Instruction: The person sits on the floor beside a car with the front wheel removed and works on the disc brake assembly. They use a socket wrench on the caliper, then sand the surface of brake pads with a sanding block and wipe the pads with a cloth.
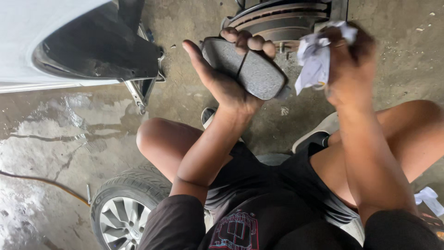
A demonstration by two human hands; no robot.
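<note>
1. Cupped in the left hand (222, 78) is a pair of brake pads (245, 69), thumb spread along the near-left edge and fingers curled over the far edge, so the hand is clamped on them.
2. Closed around a crumpled white rag (314, 58), the right hand (344, 69) is blurred and sits just right of the pads.
3. Both pads are curved, flat slabs with a dull grey, grainy friction face; a thin seam runs between the two where they lie side by side.
4. Just beyond the hands stands a brake disc (277, 21), round, metallic and ridged at its rim.
5. Far left, a white car body (41, 28) arches over a dark wheel well.
6. Near left, a removed wheel (122, 208) lies flat, black tyre around silver spokes.
7. Underfoot is a rough concrete floor (55, 139), wet and shiny on the left, dry and gritty to the right.
</note>
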